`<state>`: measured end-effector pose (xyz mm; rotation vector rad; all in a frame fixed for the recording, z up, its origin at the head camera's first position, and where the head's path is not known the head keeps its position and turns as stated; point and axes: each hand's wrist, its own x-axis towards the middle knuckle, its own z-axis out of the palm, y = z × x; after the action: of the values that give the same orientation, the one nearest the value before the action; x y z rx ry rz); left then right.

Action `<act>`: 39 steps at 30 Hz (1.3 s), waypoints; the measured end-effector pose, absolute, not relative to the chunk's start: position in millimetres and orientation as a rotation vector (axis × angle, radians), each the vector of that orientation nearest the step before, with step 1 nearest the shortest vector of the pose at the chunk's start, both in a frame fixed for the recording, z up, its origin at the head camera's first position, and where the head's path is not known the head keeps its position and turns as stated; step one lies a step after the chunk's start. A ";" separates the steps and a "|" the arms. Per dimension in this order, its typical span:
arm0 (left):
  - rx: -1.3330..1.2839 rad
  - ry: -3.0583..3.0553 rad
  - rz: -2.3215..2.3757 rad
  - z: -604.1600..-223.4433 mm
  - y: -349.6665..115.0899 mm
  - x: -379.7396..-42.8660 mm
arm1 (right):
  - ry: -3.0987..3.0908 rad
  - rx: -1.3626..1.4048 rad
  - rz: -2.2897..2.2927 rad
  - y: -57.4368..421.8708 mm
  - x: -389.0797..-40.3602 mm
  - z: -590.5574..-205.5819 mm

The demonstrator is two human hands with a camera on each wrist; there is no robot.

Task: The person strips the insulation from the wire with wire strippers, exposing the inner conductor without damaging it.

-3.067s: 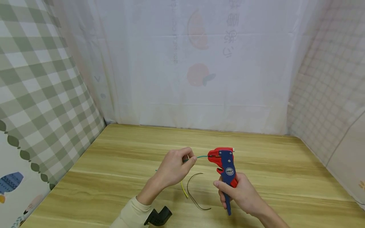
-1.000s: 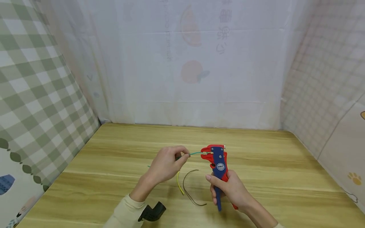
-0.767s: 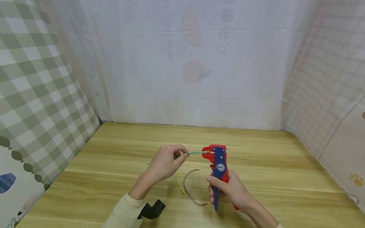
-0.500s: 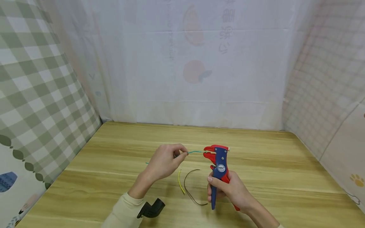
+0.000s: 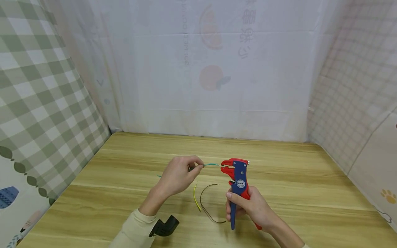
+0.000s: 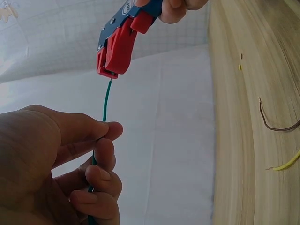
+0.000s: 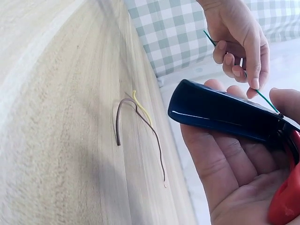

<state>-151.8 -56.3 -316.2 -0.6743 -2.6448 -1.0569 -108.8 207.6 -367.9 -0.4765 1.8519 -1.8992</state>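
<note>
My left hand [image 5: 180,175] pinches a green wire [image 5: 211,164] between thumb and forefinger. Its tail runs under the curled fingers, as the left wrist view shows. The wire's far end, with a short pale tip, lies at the mouth of a red and blue wire stripper [image 5: 240,175]. My right hand [image 5: 252,208] grips the stripper's handles, thumb on the near side. The stripper stands upright, its head facing left and its jaws slightly parted. In the right wrist view the blue handle [image 7: 225,112] lies across the right palm, the red handle [image 7: 286,199] near the thumb's base.
On the wooden table [image 5: 130,193] below the hands lie a short yellow wire [image 5: 196,198] and a curved brown wire [image 5: 204,206]. Tiny yellow [image 6: 240,67] and brown scraps [image 6: 242,56] also lie there. A black wrist mount [image 5: 165,226] sits at the left sleeve. Fabric walls surround the table.
The stripper's jaws have parted and its handles have spread. The green wire's end has come leftward from deep between the jaws to their tips. The yellow and brown wires stay on the table.
</note>
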 end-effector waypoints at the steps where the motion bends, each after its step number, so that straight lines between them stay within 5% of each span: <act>1: -0.676 -2.642 -1.057 -316.3 -56.1 -151.7 | 1.851 -0.480 -1.900 207.7 -108.6 -368.0; 39: -0.707 -2.653 -1.145 -314.1 -58.4 -152.1 | 1.937 -0.383 -1.939 206.3 -105.7 -365.2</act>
<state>-152.1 -58.4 -314.1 -0.7072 -2.6526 -1.1447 -105.7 206.3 -365.2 -0.3830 1.9367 -1.9392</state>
